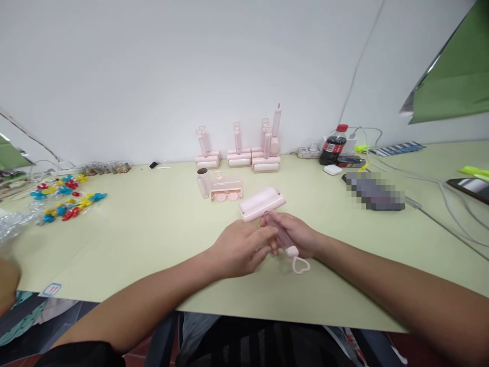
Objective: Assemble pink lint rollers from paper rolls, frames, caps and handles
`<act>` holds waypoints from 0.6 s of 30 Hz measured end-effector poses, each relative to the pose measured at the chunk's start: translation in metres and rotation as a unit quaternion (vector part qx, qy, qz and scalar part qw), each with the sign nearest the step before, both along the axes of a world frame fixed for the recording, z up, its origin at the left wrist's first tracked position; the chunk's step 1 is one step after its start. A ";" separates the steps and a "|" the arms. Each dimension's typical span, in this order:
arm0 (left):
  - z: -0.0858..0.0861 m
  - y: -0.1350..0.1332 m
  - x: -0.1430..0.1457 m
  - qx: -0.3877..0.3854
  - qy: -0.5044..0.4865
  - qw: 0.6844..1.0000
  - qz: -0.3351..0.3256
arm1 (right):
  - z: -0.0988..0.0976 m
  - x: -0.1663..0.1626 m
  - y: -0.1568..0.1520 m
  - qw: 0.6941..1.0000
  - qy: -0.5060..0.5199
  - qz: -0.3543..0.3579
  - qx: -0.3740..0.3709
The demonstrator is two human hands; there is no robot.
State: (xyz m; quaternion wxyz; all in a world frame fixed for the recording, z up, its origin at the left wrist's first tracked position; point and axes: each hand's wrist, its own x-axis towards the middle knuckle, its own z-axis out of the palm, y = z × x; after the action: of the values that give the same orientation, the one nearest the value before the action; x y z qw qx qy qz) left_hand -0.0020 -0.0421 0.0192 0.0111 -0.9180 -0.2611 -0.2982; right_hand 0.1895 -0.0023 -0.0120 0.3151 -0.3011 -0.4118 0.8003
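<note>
Ending in a heart [295,265] — translucent pink tube [284,239]

Right side: got 1 cola bottle [333,148] upright near the wall [214,66], red cap on. Just in front, 1 small white case [332,169]; to the right, 1 dark box [350,161]. Left of the bottle, 1 white power strip [307,152]. Nearer, 1 dark flat object [374,192], pixelated. Loose cables [443,183] farther right, 1 phone [471,187] near the frame edge. Green sheet [451,76] up top. Left side: red, yellow, blue plastic pieces [71,209], clear wrap [19,223] beside, 1 blue-bordered sticker [52,290] at table edge.
</note>
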 end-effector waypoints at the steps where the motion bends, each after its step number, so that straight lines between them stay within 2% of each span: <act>1: -0.002 -0.001 0.005 0.018 0.024 1.000 -0.004 | 0.000 0.000 -0.001 1.000 0.003 -0.010 -0.002; 5: -0.009 0.009 0.021 0.123 0.048 0.991 -0.012 | 0.001 -0.001 -0.003 0.999 0.033 -0.027 -0.007; 9: 0.002 0.026 0.025 0.181 0.039 0.982 -0.037 | -0.001 -0.002 -0.001 0.998 0.060 -0.026 -0.003; 11: 0.015 0.034 0.025 0.159 0.013 0.987 -0.031 | -0.004 -0.002 0.001 0.998 0.061 -0.020 0.017; 14: 0.040 0.052 0.024 0.048 -0.052 0.997 0.022 | -0.006 -0.001 0.003 0.996 0.080 -0.011 0.045; 16: 0.058 0.071 0.023 -0.026 -0.076 0.996 0.046 | -0.008 -0.001 0.004 0.996 0.082 -0.001 0.045; 18: 0.076 0.095 0.020 -0.057 -0.098 0.990 0.081 | -0.009 -0.001 0.003 0.996 0.074 0.006 0.048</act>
State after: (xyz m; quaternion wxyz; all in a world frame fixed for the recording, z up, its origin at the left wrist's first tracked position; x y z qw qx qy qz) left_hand 0.0184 0.0525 0.0956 -0.0431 -0.8595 -0.3510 -0.3690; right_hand 0.1889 0.0011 -0.0213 0.3538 -0.2231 -0.4272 0.8016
